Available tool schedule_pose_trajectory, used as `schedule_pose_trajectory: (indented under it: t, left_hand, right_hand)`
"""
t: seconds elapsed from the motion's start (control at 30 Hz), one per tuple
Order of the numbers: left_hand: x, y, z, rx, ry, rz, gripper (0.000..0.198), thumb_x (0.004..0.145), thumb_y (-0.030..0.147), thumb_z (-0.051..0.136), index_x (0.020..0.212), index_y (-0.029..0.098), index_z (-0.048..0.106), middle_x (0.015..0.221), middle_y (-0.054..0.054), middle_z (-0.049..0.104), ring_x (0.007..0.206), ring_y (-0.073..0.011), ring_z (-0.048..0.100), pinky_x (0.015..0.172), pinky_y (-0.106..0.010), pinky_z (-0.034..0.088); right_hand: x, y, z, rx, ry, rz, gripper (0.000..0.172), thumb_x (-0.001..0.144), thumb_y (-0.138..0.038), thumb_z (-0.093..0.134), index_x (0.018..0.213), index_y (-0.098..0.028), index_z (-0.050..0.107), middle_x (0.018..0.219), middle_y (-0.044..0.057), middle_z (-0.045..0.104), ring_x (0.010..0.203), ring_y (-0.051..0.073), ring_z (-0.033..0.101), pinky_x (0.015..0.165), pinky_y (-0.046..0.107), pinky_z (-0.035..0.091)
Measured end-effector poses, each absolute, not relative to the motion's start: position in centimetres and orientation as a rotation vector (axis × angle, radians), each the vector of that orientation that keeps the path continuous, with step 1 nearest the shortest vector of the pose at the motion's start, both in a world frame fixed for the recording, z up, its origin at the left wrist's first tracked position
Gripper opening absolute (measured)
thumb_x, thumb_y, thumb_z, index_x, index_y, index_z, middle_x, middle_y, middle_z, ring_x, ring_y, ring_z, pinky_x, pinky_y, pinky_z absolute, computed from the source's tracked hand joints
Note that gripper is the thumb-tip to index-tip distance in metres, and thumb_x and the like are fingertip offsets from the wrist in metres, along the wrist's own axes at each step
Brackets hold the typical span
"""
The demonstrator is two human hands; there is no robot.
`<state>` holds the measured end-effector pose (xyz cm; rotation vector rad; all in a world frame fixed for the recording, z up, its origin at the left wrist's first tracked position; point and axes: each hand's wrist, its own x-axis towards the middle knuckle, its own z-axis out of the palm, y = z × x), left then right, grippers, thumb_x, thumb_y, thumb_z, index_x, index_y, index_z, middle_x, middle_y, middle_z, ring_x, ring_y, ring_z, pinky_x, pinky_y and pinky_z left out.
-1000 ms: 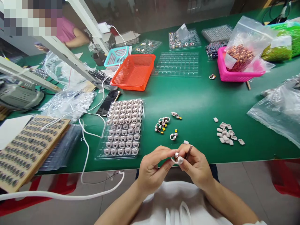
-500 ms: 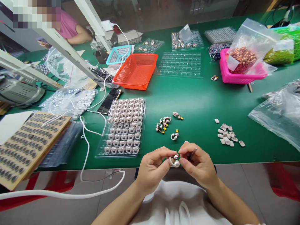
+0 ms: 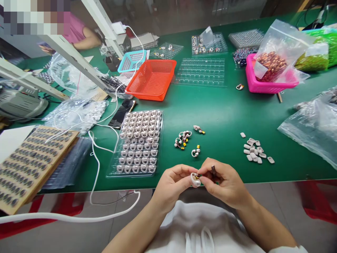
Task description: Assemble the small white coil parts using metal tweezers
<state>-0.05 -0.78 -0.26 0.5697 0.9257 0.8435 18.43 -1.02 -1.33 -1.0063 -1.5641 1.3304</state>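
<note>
My left hand (image 3: 173, 186) pinches a white C-shaped ear-clip earphone (image 3: 194, 180) between thumb and forefinger, over the table's front edge. A yellow part and something dark show in its open end. My right hand (image 3: 223, 182) is closed, its thumb and forefinger tips against the earphone's open side. A short dark stick-like piece (image 3: 213, 171) pokes out between its fingers; most of it is hidden. Just beyond the hands lie several similar earphones (image 3: 195, 152) with yellow parts and dark wires. Small white oval caps (image 3: 253, 154) lie in a loose group to the right.
A clear tray (image 3: 139, 144) of white earphones stands left, near a phone (image 3: 121, 114) and white cable (image 3: 98, 165). Behind are an orange basket (image 3: 151, 92), a blue basket (image 3: 122, 68), an unfilled clear tray (image 3: 201, 72) and a pink basket (image 3: 271, 86) with bagged copper-coloured parts.
The earphone has turned in my fingers, so its yellow part now shows. My right hand has shifted slightly, and the dark piece in it stands at another angle.
</note>
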Motion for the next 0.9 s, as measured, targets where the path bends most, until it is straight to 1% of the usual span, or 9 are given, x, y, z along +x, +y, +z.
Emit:
schedule_pose_trajectory:
  t: [0.13,0.23,0.33,0.47,0.57,0.7,0.8,0.9]
  left_hand:
    - [0.1,-0.8,-0.3,0.612,0.976,0.826,0.017,0.072,0.025,0.087,0.083,0.015,0.079,0.078,-0.006,0.078,0.071,-0.0126,0.068,0.07,-0.021,0.053]
    - [0.3,-0.8,0.0,0.625,1.001,0.828,0.018,0.07,0.026,0.089,0.08,0.014,0.079,0.075,-0.005,0.077,0.068,-0.0119,0.067,0.067,-0.02,0.052]
    - [0.2,-0.8,0.2,0.64,1.001,0.827,0.02,0.07,0.029,0.088,0.079,0.014,0.079,0.068,-0.004,0.074,0.063,-0.0106,0.064,0.063,-0.019,0.05]
    - [-0.2,-0.7,0.4,0.696,1.028,0.786,0.024,0.071,0.034,0.087,0.082,0.014,0.08,0.069,-0.005,0.075,0.063,-0.0126,0.063,0.064,-0.022,0.051]
    - [-0.5,-0.4,0.9,0.749,1.016,0.744,0.025,0.073,0.036,0.085,0.085,0.015,0.081,0.069,-0.004,0.074,0.065,-0.0132,0.063,0.065,-0.022,0.051]
    - [-0.7,0.0,1.7,0.813,0.975,0.698,0.024,0.079,0.036,0.081,0.094,0.017,0.082,0.073,-0.004,0.075,0.067,-0.0121,0.062,0.065,-0.021,0.052]
    - [-0.6,0.1,1.9,0.769,0.961,0.708,0.028,0.074,0.036,0.084,0.096,0.018,0.083,0.079,-0.005,0.077,0.067,-0.0128,0.063,0.064,-0.022,0.054]
    - [-0.2,-0.1,1.7,0.707,0.976,0.755,0.029,0.068,0.035,0.088,0.09,0.017,0.083,0.078,-0.005,0.077,0.067,-0.0135,0.064,0.063,-0.023,0.055]
  right_hand:
    - [18.1,-1.2,-1.7,-1.041,-1.613,1.232,0.012,0.086,-0.011,0.061,0.089,-0.022,0.058,0.075,-0.004,0.055,0.056,0.009,0.044,0.049,0.02,0.034]
    - [18.0,-1.2,-1.7,-1.023,-1.666,1.134,0.014,0.086,-0.009,0.061,0.089,-0.022,0.056,0.076,-0.003,0.056,0.057,0.009,0.044,0.051,0.021,0.035]
    - [18.2,-1.0,-1.6,-0.897,-1.729,1.05,0.018,0.088,-0.006,0.059,0.096,-0.022,0.059,0.077,-0.003,0.058,0.06,0.01,0.047,0.055,0.021,0.039]
    - [19.0,-0.6,-1.3,-0.671,-1.859,0.969,0.031,0.09,-0.001,0.054,0.112,-0.022,0.061,0.083,0.001,0.062,0.071,0.012,0.055,0.061,0.02,0.044]
    - [19.4,-0.4,-1.1,-0.647,-1.944,0.92,0.031,0.091,-0.001,0.054,0.114,-0.021,0.062,0.083,0.002,0.063,0.074,0.013,0.057,0.063,0.021,0.045]
    - [19.5,-0.3,-1.2,-0.692,-1.993,0.834,0.03,0.09,-0.001,0.055,0.113,-0.02,0.062,0.085,0.003,0.064,0.072,0.013,0.057,0.063,0.023,0.046]
    - [19.5,-0.3,-1.5,-0.697,-1.978,0.79,0.033,0.088,0.001,0.055,0.113,-0.02,0.061,0.082,0.003,0.063,0.073,0.014,0.057,0.065,0.024,0.047]
    - [19.4,-0.4,-1.9,-0.719,-1.948,0.779,0.032,0.087,0.001,0.056,0.111,-0.02,0.061,0.082,0.003,0.062,0.072,0.014,0.057,0.064,0.023,0.048]
